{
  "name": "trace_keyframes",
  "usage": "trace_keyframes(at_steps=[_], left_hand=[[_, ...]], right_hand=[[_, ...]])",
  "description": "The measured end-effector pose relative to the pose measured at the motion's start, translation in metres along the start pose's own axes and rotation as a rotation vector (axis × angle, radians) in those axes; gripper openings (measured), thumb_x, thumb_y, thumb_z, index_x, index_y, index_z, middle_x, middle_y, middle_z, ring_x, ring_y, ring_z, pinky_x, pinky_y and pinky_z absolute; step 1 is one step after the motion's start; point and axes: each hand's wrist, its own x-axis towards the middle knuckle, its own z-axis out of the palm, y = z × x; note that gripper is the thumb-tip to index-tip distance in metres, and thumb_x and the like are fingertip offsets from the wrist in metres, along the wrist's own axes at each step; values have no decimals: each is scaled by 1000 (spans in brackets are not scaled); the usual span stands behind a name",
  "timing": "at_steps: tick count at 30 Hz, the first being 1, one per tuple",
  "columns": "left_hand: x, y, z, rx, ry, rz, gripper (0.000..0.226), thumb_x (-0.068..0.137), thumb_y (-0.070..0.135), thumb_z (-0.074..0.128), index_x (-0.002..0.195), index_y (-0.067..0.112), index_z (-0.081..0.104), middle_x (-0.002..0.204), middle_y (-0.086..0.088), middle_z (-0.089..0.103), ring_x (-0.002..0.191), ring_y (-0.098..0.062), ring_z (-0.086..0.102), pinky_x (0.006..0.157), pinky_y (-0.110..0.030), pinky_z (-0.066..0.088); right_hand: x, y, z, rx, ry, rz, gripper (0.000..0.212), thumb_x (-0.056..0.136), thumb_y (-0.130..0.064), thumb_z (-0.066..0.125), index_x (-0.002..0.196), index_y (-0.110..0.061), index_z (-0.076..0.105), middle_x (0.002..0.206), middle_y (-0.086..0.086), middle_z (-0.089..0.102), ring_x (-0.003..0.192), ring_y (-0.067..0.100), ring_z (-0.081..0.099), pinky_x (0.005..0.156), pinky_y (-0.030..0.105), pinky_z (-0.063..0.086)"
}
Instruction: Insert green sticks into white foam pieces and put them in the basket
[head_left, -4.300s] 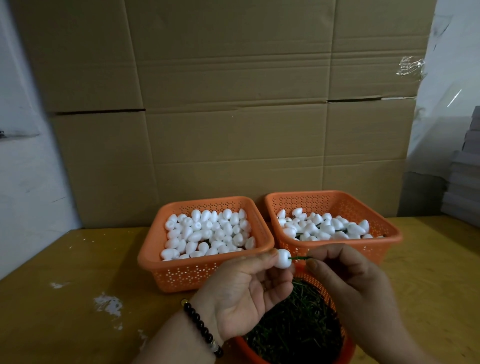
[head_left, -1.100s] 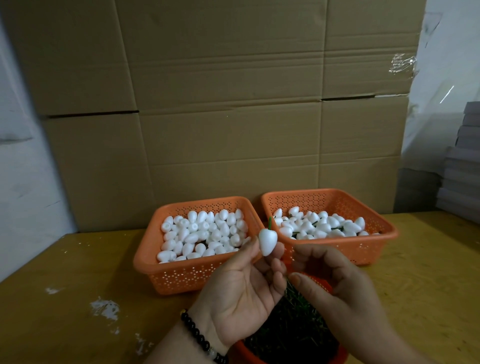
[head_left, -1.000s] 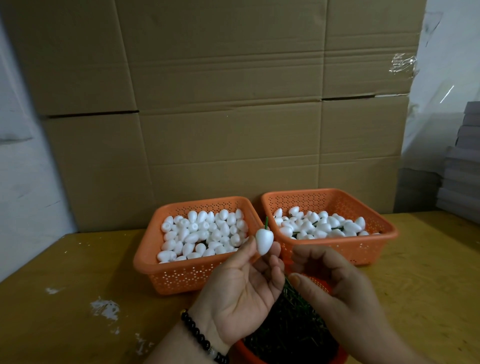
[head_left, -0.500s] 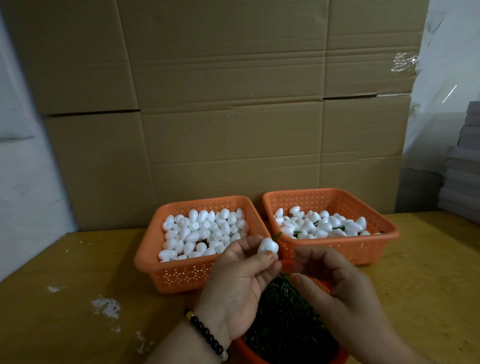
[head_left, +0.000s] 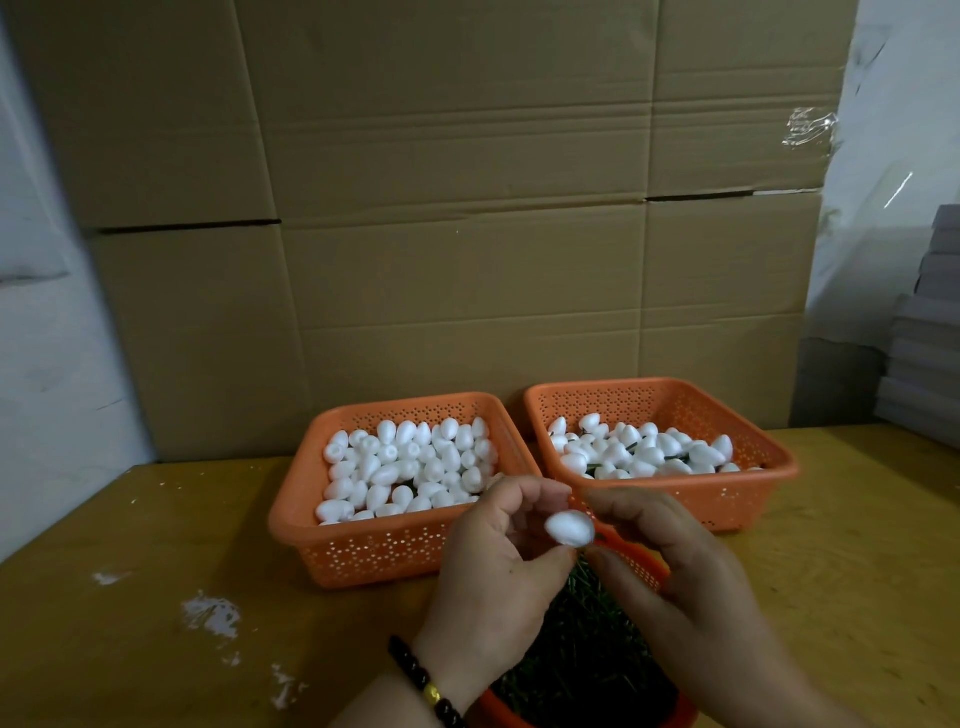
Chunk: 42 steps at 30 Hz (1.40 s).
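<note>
I hold one white foam piece (head_left: 569, 528) in my left hand (head_left: 498, 566), pinched between the thumb and the fingertips, just above the round basket of green sticks (head_left: 587, 670) that sits nearest to me on the counter (head_left: 156, 519). My right hand (head_left: 670, 571) hangs close beside it, fingers curled toward the piece; whether it pinches a stick or only touches the foam I cannot tell, because no green shows between the fingers from here. I also cannot see whether this piece already carries its stick.

Farther back stand two orange baskets side by side. The left basket (head_left: 291, 525) holds a heap of plain white foam pieces (head_left: 410, 467), with no sticks to be seen among them, so I take it for the stock not yet worked. The right basket (head_left: 769, 483) holds pieces with dark green sticks running between them (head_left: 644, 457), so I take that as the place for finished ones.

By my reckoning the job is somewhere in the middle: a fair layer is done on the right, while the left basket is well filled and the stick basket is deep with green. The piece in my hand belongs in the right basket once its stick is seated, and many more are left after it.
</note>
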Motion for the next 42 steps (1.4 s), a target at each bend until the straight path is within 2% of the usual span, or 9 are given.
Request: trace_keyframes(at_steps=[11,17,22,29,32,35,37,39,42], left_hand=[[4,-5,-3,-2,35,-153,43,80,-2,70,108,29,60,103,5,67,83,-4,67,71,-22,56],[6,-9,-5,61,54,-159,33,83,4,68,103,29,62,103,7,65,80,-1,64,66,-20,54],[6,-13,-7,127,24,-177,30,84,5,68,98,30,62,102,8,64,85,-10,65,65,-21,55],[4,-15,-7,281,-70,-165,27,85,10,67,99,33,61,102,10,63,87,-10,64,75,-29,58],[10,-7,-16,247,-82,-178,24,86,10,66,99,30,62,101,7,64,85,-9,65,66,-21,56],[25,4,-34,223,-10,-174,18,88,11,65,95,27,64,93,3,67,70,-6,67,58,-17,52],[41,10,-50,256,34,-164,14,89,11,65,93,25,65,88,2,68,64,-8,68,55,-20,53],[58,11,-69,317,21,-202,12,88,12,66,92,23,65,87,0,67,68,-11,68,55,-25,53],[86,2,-98,579,-42,-322,10,85,20,67,93,25,65,90,-1,66,74,-18,65,58,-28,53]], right_hand=[[21,7,-8,72,-143,238,38,69,-59,62,97,-33,64,97,-17,70,93,-2,65,78,23,55],[78,56,-13,-308,-63,263,15,86,-24,71,98,-21,63,81,-18,62,75,-3,59,60,9,39],[106,91,-11,-507,-133,299,23,86,-13,67,109,-11,66,101,4,71,90,18,63,68,24,40],[106,79,-8,-692,-158,223,38,90,-27,63,126,-18,59,124,7,60,111,27,56,87,37,46],[81,49,-8,-529,-85,71,26,90,-19,63,116,-17,64,115,3,61,105,22,57,85,38,48],[44,20,-9,-343,-205,-2,15,88,-24,62,102,-31,64,98,-14,59,86,2,59,75,27,53],[23,6,-10,-316,-372,32,13,85,-43,58,98,-43,59,98,-24,55,90,-4,57,75,18,51],[6,1,-10,-352,-534,65,36,77,-67,49,108,-49,53,109,-33,46,102,-12,49,84,12,46],[-6,-1,-4,-418,-699,50,58,75,-76,48,127,-52,43,123,-37,35,116,-16,33,100,14,34]])
